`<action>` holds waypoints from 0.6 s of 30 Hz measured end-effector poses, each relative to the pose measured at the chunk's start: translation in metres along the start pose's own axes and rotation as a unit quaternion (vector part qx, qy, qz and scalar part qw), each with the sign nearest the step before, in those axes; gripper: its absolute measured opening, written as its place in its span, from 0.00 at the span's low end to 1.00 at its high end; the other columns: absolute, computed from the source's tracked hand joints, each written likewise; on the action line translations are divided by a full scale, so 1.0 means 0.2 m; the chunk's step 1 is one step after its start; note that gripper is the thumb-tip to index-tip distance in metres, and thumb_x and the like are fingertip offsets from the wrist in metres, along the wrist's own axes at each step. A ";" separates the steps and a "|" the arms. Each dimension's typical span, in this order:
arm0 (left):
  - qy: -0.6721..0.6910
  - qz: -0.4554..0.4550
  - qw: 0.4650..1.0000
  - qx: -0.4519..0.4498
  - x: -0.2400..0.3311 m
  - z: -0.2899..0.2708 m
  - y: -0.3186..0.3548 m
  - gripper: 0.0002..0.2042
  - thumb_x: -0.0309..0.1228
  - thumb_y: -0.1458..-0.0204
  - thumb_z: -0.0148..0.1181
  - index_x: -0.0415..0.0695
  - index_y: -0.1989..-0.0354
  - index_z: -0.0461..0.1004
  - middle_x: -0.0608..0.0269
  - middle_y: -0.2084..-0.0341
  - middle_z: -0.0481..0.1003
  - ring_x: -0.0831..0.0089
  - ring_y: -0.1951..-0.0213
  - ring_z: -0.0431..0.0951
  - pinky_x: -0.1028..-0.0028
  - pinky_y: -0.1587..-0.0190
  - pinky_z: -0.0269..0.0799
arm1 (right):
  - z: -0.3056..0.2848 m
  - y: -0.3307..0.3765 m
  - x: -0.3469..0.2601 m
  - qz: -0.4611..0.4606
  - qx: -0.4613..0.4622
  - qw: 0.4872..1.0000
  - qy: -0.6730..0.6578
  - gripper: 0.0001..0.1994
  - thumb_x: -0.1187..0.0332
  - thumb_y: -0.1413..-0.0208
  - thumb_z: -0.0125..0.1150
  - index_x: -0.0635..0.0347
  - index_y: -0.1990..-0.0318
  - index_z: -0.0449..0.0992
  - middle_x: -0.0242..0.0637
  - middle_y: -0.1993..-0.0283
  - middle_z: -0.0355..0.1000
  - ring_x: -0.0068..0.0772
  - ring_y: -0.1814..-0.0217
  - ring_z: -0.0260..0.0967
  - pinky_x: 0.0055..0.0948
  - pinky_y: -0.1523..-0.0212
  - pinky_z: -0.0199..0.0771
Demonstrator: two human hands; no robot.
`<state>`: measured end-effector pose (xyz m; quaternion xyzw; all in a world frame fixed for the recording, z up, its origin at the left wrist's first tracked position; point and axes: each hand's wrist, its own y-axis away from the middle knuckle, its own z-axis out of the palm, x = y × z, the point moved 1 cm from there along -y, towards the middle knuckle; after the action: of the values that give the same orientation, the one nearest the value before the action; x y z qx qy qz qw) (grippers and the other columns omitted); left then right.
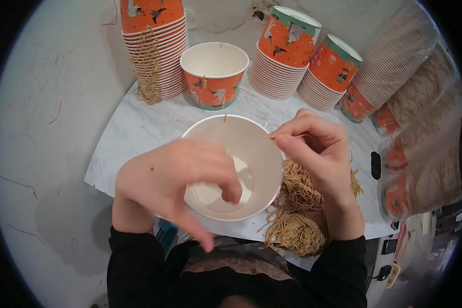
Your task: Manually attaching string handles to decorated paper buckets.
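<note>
A large white-lined paper bucket [264,167] stands on the table in front of me, its inside facing up. A bit of tan cord pokes out at its far rim. My left hand [182,177], slightly blurred, is over the bucket's near left side, fingers apart, thumb pointing down, holding nothing. At the right rim my right hand [313,149] pinches a thin tan cord [307,135] between thumb and index finger. Beneath my right wrist lies a loose heap of tan cords [296,233], partly hidden by that arm.
Behind the bucket stands an orange patterned paper bucket [216,95] with cord at its rim. A tall bucket stack [164,77] with draped cord loops [148,64] is left. Two upside-down stacks [288,43] stand back right; plastic-wrapped bucket stacks [421,97] line the right. A black object [375,165] lies nearby.
</note>
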<state>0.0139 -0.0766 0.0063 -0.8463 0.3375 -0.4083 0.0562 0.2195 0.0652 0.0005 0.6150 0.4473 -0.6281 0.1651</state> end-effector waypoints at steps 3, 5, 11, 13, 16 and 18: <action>-0.011 0.008 0.996 -0.091 -0.01 0.03 0.04 0.13 0.30 0.55 0.73 0.46 0.60 0.80 0.66 0.64 0.80 0.62 0.62 0.80 0.67 0.61 0.73 | -0.01 0.00 -0.03 -0.005 0.027 0.999 0.025 0.06 0.77 0.45 0.68 0.66 0.61 0.84 0.21 0.73 0.64 0.09 0.73 0.56 0.15 0.73 0.52; -0.024 -0.016 0.996 -0.082 0.00 0.03 0.06 0.13 0.27 0.55 0.71 0.46 0.60 0.80 0.64 0.65 0.80 0.63 0.64 0.80 0.68 0.62 0.73 | -0.02 0.00 -0.04 -0.008 0.031 0.999 0.031 0.06 0.77 0.45 0.69 0.66 0.60 0.84 0.20 0.73 0.63 0.08 0.73 0.55 0.16 0.73 0.51; 0.025 -0.117 0.976 0.180 -0.03 0.05 0.03 0.13 0.17 0.56 0.65 0.41 0.59 0.81 0.63 0.63 0.81 0.76 0.64 0.81 0.77 0.65 0.76 | -0.02 0.00 -0.04 -0.083 0.058 0.989 0.106 0.09 0.78 0.49 0.70 0.63 0.59 0.85 0.22 0.76 0.62 0.11 0.77 0.54 0.18 0.76 0.48; 0.118 -0.164 0.939 0.279 -0.06 0.08 0.00 0.14 0.16 0.52 0.64 0.36 0.55 0.80 0.60 0.59 0.80 0.77 0.59 0.80 0.79 0.62 0.79 | -0.02 0.01 -0.06 -0.225 0.039 0.928 0.295 0.10 0.79 0.53 0.71 0.61 0.61 0.85 0.26 0.76 0.66 0.14 0.78 0.58 0.18 0.77 0.53; 0.230 -0.171 0.911 0.296 -0.10 0.09 -0.01 0.17 0.17 0.47 0.63 0.29 0.47 0.75 0.53 0.55 0.79 0.72 0.53 0.81 0.77 0.55 0.79 | 0.06 0.02 -0.02 -0.270 0.025 0.904 0.331 0.10 0.79 0.54 0.71 0.60 0.62 0.83 0.32 0.68 0.75 0.22 0.73 0.75 0.23 0.75 0.73; 0.259 -0.177 0.904 0.290 -0.11 0.09 -0.01 0.18 0.18 0.46 0.62 0.29 0.46 0.74 0.53 0.54 0.79 0.71 0.52 0.80 0.75 0.52 0.79 | 0.07 0.01 0.01 -0.288 0.015 0.898 0.333 0.10 0.78 0.54 0.70 0.59 0.62 0.81 0.34 0.65 0.76 0.26 0.73 0.76 0.25 0.75 0.75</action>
<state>0.0180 -0.0643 -0.0184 -0.7030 0.0517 -0.6960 0.1365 0.2117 0.0532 -0.0048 0.6350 0.6240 -0.4135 -0.1908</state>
